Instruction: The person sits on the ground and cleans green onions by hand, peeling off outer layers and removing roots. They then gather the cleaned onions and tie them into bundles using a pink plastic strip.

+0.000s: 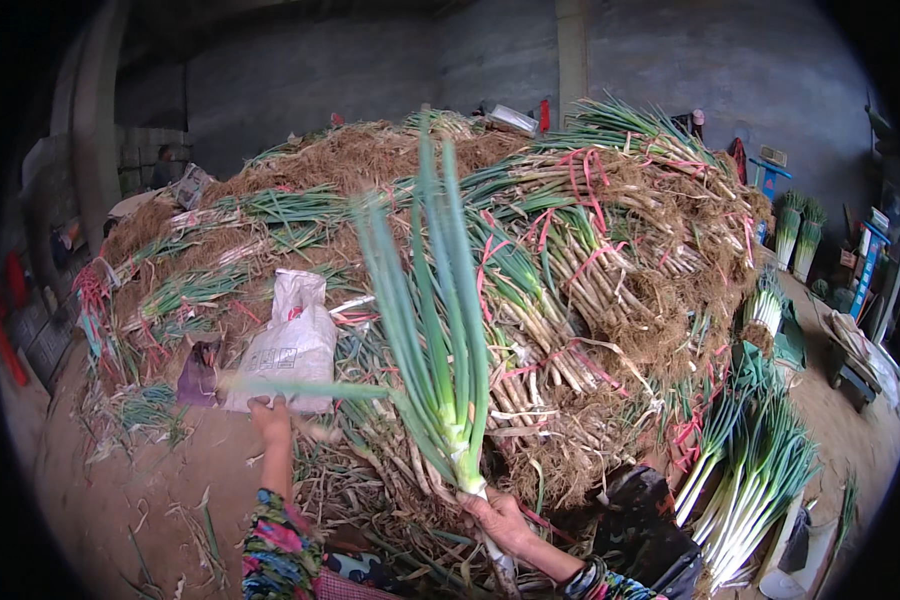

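Observation:
My right hand (501, 519) is wrapped around the white stem of a large green onion (450, 405), held upright with its leaves fanning upward. The leaf tips are blurred, and one leaf bends out sideways to the left. My left hand (271, 421) is off to the left, just below that sideways leaf, with its fingers partly curled. Whether it grips the leaf or a blurred strip beside it cannot be told. Behind the left hand stands a white woven sack (289, 360). Dry peelings (345, 480) cover the floor below the onion.
A big heap of rooted onion bundles (600, 277), tied with pink ribbon (589, 187), rises ahead. Cleaned onions (750, 480) lie at right near a dark cloth (645, 525). Blue-posted scales (862, 277) stand farther right. A person (163, 166) is at the far left.

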Tool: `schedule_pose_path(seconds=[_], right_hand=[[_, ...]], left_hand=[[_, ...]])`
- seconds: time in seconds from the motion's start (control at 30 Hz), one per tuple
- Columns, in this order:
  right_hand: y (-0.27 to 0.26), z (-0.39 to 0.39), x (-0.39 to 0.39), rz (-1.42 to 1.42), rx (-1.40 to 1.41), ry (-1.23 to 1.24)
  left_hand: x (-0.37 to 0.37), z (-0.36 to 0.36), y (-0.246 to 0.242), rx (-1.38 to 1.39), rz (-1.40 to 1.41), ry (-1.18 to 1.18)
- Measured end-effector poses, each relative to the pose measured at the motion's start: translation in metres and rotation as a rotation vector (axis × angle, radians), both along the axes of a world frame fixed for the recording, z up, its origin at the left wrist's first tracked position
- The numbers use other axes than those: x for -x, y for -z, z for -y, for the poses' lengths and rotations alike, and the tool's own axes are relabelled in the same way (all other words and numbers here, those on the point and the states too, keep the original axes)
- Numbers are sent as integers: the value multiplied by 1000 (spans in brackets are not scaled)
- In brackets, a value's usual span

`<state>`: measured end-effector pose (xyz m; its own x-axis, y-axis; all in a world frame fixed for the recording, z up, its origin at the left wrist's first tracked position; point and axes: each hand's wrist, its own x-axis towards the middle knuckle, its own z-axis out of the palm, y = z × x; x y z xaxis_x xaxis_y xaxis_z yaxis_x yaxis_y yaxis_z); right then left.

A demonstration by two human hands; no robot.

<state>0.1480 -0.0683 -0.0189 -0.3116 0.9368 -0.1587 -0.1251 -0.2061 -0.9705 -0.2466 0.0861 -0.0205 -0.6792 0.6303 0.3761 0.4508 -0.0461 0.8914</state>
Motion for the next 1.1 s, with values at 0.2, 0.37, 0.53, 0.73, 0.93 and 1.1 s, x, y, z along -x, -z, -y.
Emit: schedule_pose_path(seconds=[0.2, 0.37, 0.53, 0.73, 0.93, 1.1], right_hand=[[-20, -19, -3, 36, -91, 31], [0, -19, 26, 226, -481, 105], [40, 25, 59, 518, -452, 19], [25, 32, 65, 118, -507, 97], [16, 5, 95, -63, -444, -30], [26, -6, 136, -101, -444, -115]], left_hand=[[-119, 55, -33, 56, -340, 439], [-200, 88, -78, 236, 355, 1047], [-173, 111, -46, 78, 1103, 1087], [-183, 138, -25, -2, 1139, 875], [-170, 144, -27, -296, 860, 527], [-128, 142, -18, -365, 865, 489]])
